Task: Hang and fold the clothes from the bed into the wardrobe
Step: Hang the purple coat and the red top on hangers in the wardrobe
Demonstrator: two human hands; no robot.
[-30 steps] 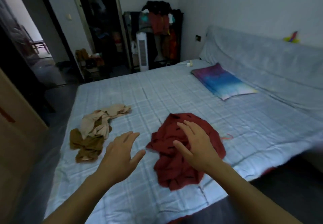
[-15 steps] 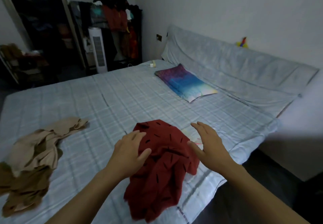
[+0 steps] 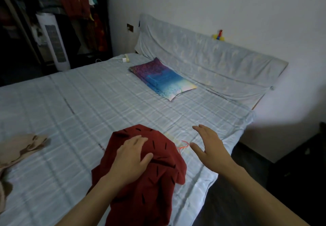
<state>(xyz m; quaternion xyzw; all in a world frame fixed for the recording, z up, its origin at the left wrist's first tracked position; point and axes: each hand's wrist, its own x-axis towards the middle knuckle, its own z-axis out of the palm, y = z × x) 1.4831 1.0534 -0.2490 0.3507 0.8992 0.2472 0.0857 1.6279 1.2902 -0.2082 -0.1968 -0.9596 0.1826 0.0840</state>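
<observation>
Red garment (image 3: 151, 192) lies crumpled at the lower centre of the frame, near the edge of the bed (image 3: 91, 102). Left hand (image 3: 131, 157): fingers nearly straight, slightly spread, flat on the cloth; forearm enters from the bottom. Right hand (image 3: 210, 148): fingers splayed, holding nothing, just right of the garment. Cloth shows dark dashes.

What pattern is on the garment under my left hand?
Dark red with short black dashes: the red garment, seen in the head view under the left hand.
</observation>
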